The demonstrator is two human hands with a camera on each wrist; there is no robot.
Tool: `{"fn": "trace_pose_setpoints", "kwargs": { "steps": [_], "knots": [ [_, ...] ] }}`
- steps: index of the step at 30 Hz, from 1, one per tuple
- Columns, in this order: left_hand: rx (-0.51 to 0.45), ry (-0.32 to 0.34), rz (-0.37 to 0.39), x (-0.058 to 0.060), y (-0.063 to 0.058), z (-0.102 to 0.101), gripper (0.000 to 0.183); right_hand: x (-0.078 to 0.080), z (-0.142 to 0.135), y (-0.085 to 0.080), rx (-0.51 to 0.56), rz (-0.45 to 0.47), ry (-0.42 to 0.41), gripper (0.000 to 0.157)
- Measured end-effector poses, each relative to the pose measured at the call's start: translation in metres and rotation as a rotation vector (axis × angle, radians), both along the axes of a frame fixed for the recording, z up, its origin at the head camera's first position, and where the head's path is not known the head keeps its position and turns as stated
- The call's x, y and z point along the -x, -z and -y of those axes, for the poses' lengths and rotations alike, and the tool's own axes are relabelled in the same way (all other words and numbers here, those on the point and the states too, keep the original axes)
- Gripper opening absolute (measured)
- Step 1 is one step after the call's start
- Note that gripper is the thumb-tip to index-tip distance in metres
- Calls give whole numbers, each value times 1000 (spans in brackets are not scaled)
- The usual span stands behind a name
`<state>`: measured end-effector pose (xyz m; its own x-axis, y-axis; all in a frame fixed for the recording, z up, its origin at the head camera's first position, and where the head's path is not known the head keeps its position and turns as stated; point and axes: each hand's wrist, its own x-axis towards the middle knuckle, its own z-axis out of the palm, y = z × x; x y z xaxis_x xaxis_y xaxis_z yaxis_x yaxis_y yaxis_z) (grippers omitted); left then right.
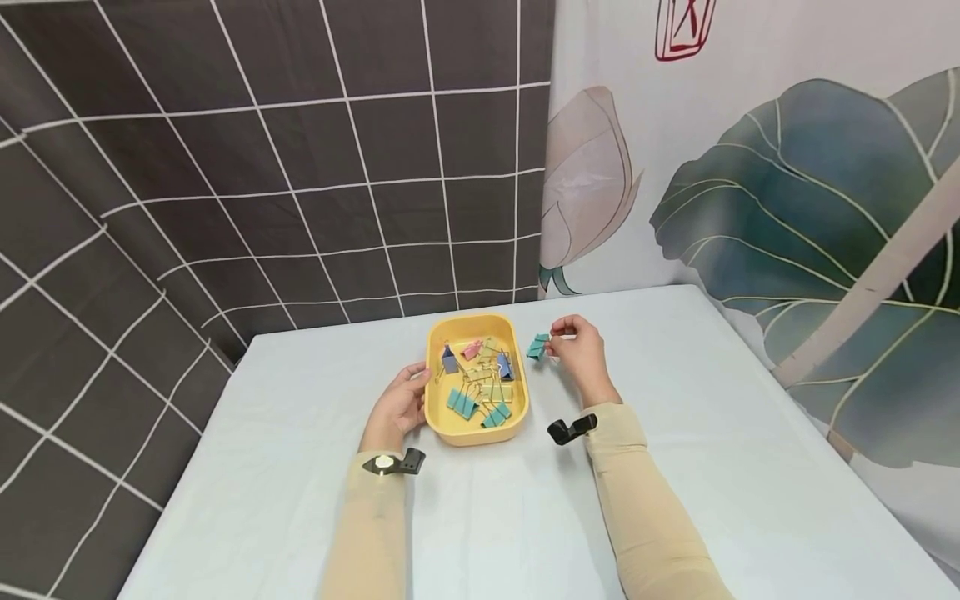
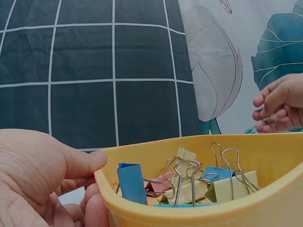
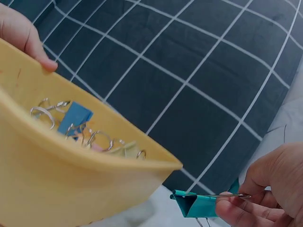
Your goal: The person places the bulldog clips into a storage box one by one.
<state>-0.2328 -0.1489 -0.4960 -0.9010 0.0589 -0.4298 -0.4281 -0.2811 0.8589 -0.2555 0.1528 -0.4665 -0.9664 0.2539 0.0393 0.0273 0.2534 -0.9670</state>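
A yellow plastic box (image 1: 452,433) holds several binder clips in teal, blue, pink and pale yellow, lying jumbled. My left hand (image 1: 402,403) grips the box's left wall, thumb over the rim in the left wrist view. Just right of the box, my right hand (image 1: 582,353) pinches a teal binder clip (image 3: 201,206) by its wire handle. Behind that clip, a further bit of teal (image 3: 235,186) shows by the fingers; I cannot tell whether it is a second clip. A blue clip (image 2: 131,183) stands upright inside the box near my left thumb.
Both the box and my forearms are over a table with a white cloth (image 1: 480,525). A dark curtain with a white grid (image 1: 300,167) hangs behind and to the left. At the right hangs a white cloth printed with a lotus bud and leaf (image 1: 780,192).
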Motion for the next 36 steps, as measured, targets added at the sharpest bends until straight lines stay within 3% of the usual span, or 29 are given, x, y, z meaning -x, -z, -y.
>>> {"fn": "trace_pose_setpoints", "kwargs": {
  "steps": [16, 36],
  "knots": [
    [-8, -9, 20, -3, -4, -3, 35, 4, 12, -33, -25, -85, -26, 18],
    [-7, -17, 17, -4, -4, -3, 35, -1, 51, -48, -51, -138, -123, 13]
  ]
}}
